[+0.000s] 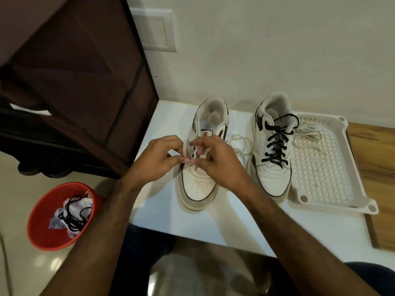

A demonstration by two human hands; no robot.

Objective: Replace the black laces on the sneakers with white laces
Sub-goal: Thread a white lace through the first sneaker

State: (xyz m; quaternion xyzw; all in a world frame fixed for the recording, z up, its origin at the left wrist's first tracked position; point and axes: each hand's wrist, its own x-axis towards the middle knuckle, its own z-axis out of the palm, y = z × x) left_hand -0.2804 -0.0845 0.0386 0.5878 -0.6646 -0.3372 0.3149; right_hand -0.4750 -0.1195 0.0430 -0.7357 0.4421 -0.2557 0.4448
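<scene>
The bench [171, 214] has a smooth, slightly glossy white top. Both sneakers [197, 184] look like matt white leather. The tray [333, 201] is perforated white plastic, the bucket [42, 236] glossy red plastic, and the cabinet [74, 71] brown cloth.

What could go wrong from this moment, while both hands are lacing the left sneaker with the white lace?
1. The free end of the white lace trails loose toward the right sneaker; a pull may drag it against that shoe or snag it.
2. Both hands, left hand and right hand, cover the eyelets of the left sneaker, so a hole may be skipped.
3. The spare lace hangs over the basket rim and may slip out.
</scene>
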